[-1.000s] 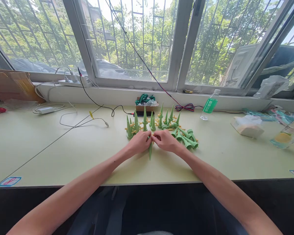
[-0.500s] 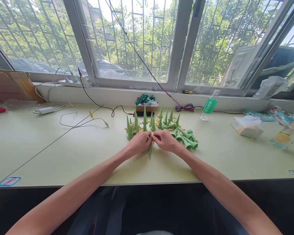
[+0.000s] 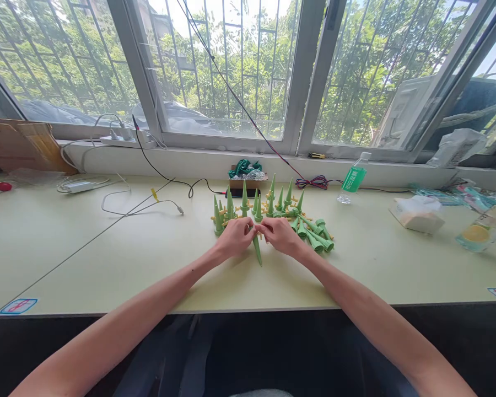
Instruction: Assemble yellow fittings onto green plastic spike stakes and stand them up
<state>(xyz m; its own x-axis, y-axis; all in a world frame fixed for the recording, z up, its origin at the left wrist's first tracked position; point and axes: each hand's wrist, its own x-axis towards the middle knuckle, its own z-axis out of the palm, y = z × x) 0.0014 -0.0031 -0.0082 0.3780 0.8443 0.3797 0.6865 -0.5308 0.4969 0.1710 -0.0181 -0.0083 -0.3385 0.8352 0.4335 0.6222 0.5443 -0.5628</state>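
Note:
A green plastic watering spike [image 3: 258,252] points towards me, its tapered tip angled down and slightly right. My left hand [image 3: 236,236] is closed on its upper end. My right hand [image 3: 278,234] pinches at the same end, with the fingertips of both hands meeting there. A bit of yellow shows below the right fingers; the rest of that end is hidden. Just beyond my hands, several green spikes with yellow valves [image 3: 244,198] stand upright. To the right of my right hand lies a heap of green spikes [image 3: 315,236].
A phone [image 3: 231,193] and a small box [image 3: 248,180] of wrapped items lie behind the spikes. A green-labelled bottle [image 3: 353,177], a tissue pack [image 3: 416,214] and a cup with lemon [image 3: 477,234] are on the right. Cables [image 3: 140,203] run across the left side.
The spike between my hands has swung, its tip moving right and slightly up. My fingers have shifted a little around its upper end.

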